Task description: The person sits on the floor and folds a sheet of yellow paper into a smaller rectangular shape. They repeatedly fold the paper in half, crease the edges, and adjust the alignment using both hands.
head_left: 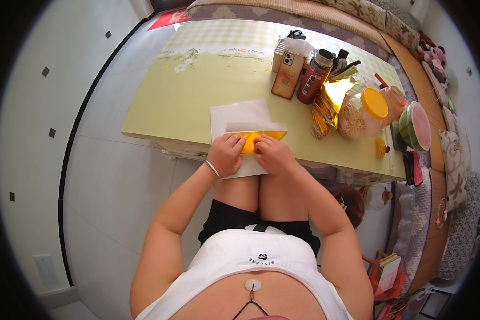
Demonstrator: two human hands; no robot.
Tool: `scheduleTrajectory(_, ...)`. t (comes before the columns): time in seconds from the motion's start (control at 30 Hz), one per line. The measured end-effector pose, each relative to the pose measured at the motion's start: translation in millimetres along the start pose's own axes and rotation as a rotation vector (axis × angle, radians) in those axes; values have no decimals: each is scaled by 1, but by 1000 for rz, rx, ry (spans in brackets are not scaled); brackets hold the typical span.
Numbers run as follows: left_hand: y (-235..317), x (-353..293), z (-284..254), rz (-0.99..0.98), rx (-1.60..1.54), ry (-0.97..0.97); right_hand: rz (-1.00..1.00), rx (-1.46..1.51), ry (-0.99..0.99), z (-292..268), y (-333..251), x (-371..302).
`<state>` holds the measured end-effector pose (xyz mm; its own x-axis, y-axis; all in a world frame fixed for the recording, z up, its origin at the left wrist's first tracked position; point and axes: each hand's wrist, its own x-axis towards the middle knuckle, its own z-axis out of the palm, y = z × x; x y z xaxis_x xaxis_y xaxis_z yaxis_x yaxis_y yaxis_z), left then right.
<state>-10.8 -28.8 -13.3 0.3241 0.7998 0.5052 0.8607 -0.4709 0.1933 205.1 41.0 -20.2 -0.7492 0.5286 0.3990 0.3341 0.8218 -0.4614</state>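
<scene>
A folded piece of orange-yellow paper point(252, 140), white on its upper flap, lies on a white sheet point(238, 114) at the near edge of the low table point(197, 90). My left hand point(226, 153) rests on the folded paper's left part, fingers curled down onto it; a thin bangle circles that wrist. My right hand point(273, 153) presses the paper's right part, fingertips meeting the left hand's near the middle. Both hands hide the lower half of the paper.
At the table's right stand a phone point(288, 74) leaning upright, a dark red flask point(314, 76), a shiny gold packet point(330, 101), a yellow-lidded jar point(364, 111) and a bowl of watermelon point(416, 126). A sofa with cushions runs along the right. White tiled floor lies to the left.
</scene>
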Motion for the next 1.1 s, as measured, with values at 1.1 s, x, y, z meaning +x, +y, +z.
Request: scheduleTrajectory(1.1, -28, 5, 25, -418, -127, 163, 308, -197, 280, 47, -12, 10)
